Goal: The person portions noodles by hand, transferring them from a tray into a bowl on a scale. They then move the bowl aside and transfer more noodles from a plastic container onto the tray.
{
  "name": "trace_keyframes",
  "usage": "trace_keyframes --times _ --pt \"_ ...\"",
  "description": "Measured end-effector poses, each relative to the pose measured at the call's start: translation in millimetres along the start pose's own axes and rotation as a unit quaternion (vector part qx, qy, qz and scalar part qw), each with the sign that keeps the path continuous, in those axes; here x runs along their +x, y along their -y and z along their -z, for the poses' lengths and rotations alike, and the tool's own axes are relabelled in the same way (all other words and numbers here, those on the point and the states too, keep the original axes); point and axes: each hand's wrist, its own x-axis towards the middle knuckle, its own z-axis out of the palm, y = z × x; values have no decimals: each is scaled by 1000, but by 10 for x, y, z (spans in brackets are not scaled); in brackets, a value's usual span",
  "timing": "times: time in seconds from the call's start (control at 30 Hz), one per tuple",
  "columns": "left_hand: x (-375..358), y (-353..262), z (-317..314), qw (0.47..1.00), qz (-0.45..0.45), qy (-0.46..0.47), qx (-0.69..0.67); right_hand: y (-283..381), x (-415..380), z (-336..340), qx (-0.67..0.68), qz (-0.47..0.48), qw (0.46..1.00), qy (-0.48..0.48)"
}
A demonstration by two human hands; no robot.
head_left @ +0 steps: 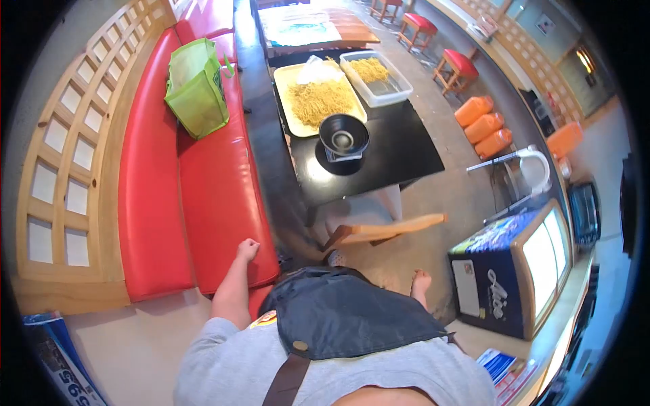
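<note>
My left hand (249,249) is closed in a loose fist above the front end of the red bench (223,196), with nothing seen in it. On the other side of my dark apron (352,311), my right hand (421,280) hangs low with its fingers curled in and no object showing. Ahead stands a black table (399,145). On it, a black bowl (344,134) rests on a small scale (342,158). Behind the bowl are a yellow tray (290,122) heaped with noodles (318,101) and a clear plastic box (387,99) holding more noodles (369,70).
A wooden chair (393,228) stands between me and the table. A green bag (196,95) sits on the bench. To the right are a lit display box (501,277), orange jugs (484,126), a metal frame (535,169) and red stools (460,64).
</note>
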Motion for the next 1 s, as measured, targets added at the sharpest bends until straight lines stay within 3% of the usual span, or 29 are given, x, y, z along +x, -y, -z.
trace_keyframes --times 0.03,0.07,0.1,0.13,0.2,0.23,0.27,0.33,0.4,0.43,0.47,0.53,0.6,0.67,0.73,0.8,0.83,0.9,0.93,0.97,1.0 --pt "-15 -195 -2 1000 4 -9 -10 -119 402 -5 -58 97 984 -141" --pt "-111 -444 92 996 30 19 81 -111 764 26 -106 191 936 -277" --pt "-153 -579 176 981 56 49 177 12 1005 147 -173 222 919 -277" --pt "14 -186 -78 973 4 92 213 132 1198 275 -239 247 898 -275" --pt "-29 -209 -292 979 30 118 164 466 1579 367 -3 304 902 -307" --pt "35 -352 -164 988 54 82 123 945 1328 441 142 229 933 -238" --pt "157 -468 59 986 51 84 132 1631 887 503 288 138 928 -191" --pt "492 -697 340 967 118 144 172 2285 590 361 335 154 913 -177" --pt "963 -820 360 953 100 191 214 2763 483 242 379 173 894 -164" --pt "1252 -850 427 933 82 232 263 2913 393 104 327 196 910 -161" --pt "1569 -886 546 905 61 274 319 3004 286 -91 277 212 923 -161" --pt "2215 -814 470 930 -16 228 289 3137 101 -375 209 235 937 -151" --pt "2967 -995 449 839 -206 316 392 3410 -228 -835 292 140 924 -201" --pt "3203 -1955 827 917 -110 244 297 3616 -426 -1390 307 100 919 -227" --pt "3586 -2536 1095 943 -152 151 256 3769 -672 -1820 237 132 949 -161" --pt "4195 -2842 1191 945 -252 100 183 4092 -948 -2089 136 157 967 -148" --pt "4442 -3069 1237 923 -319 46 210 3951 -949 -2186 111 196 963 -148" --pt "4924 -3440 1211 906 -383 8 180 3865 -1057 -2292 208 171 951 -150" --pt "5067 -3620 1214 873 -462 -48 151 3808 -1129 -2349 278 135 940 -143" --pt "5200 -3845 1236 881 -436 -40 181 3773 -1190 -2405 275 127 943 -140" --pt "5290 -4023 1208 882 -455 -46 112 3723 -1265 -2446 345 95 923 -146"
